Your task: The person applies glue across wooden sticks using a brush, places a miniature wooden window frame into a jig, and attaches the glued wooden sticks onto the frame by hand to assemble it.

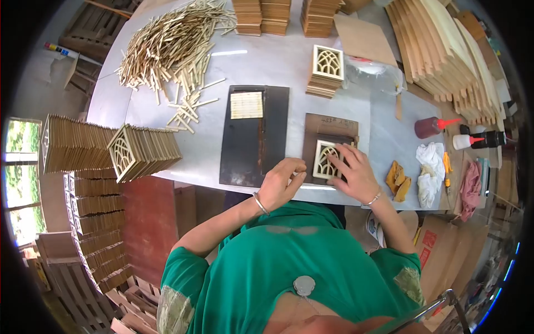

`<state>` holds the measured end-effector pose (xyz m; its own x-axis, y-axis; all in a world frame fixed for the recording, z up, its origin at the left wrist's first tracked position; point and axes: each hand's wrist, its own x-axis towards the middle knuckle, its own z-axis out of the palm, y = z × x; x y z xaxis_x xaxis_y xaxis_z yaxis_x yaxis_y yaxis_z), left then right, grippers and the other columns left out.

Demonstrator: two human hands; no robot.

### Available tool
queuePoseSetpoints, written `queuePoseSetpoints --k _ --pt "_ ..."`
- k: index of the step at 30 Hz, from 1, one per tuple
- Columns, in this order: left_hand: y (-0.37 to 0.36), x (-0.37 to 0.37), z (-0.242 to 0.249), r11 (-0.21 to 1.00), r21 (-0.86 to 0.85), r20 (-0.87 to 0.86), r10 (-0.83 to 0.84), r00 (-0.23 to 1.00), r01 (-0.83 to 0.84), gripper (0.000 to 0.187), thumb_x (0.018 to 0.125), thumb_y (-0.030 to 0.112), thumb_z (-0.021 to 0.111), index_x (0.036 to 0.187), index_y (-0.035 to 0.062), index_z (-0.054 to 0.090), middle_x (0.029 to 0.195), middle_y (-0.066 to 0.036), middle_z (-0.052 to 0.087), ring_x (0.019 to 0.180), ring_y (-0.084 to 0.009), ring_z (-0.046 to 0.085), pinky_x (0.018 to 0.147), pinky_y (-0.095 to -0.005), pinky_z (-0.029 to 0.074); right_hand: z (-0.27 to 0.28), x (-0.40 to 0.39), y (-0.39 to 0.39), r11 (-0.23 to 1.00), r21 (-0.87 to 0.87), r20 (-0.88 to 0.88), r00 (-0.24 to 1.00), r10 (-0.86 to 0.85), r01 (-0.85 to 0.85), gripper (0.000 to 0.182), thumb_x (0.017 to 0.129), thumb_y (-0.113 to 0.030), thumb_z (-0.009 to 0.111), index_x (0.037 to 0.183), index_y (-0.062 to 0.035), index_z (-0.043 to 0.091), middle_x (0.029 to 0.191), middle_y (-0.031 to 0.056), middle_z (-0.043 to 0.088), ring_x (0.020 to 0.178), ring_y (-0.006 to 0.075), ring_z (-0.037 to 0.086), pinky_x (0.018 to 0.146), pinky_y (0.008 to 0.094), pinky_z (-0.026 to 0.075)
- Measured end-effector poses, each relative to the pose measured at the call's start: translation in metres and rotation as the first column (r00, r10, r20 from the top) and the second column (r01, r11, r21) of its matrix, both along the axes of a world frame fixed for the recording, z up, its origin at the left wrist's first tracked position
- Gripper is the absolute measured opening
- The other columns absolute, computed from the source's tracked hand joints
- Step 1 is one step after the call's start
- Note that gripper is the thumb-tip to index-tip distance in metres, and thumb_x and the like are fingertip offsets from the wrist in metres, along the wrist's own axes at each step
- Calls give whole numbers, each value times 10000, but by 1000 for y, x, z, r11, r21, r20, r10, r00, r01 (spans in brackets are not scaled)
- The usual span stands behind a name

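Item: lattice panel [325, 160], lying on the brown board [328, 125] at the table's [278, 61] near edge. Your right hand [354, 172] presses flat on it, fingers spread, gripping nothing. Your left hand [281, 183] rests loosely curled at its left edge, beside the dark mat [250, 145].

Bright daylight, fisheye-warped edges, dark corners

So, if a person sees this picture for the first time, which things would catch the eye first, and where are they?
Probably the two hands at the near table edge: the right hand presses a pale carved lattice panel on a brown board, the left hand rests beside it. Next, the big heap of thin wooden sticks at the far left of the grey table, and the red glue bottle on the right.
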<state>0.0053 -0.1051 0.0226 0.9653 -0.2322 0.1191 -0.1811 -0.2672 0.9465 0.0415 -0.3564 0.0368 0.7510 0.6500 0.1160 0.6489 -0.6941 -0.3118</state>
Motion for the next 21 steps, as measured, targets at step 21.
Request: queuePoseSetpoints --k 21 --pt "-56 24 6 928 366 139 -126 982 67 306 807 47 678 1104 -16 640 1221 -201 592 1037 -350 607 859 -382 515 -18 19 -20 995 74 192 978 -87 74 377 732 -94 663 1104 -155 678 1193 -11 593 1132 223 512 857 362 410"
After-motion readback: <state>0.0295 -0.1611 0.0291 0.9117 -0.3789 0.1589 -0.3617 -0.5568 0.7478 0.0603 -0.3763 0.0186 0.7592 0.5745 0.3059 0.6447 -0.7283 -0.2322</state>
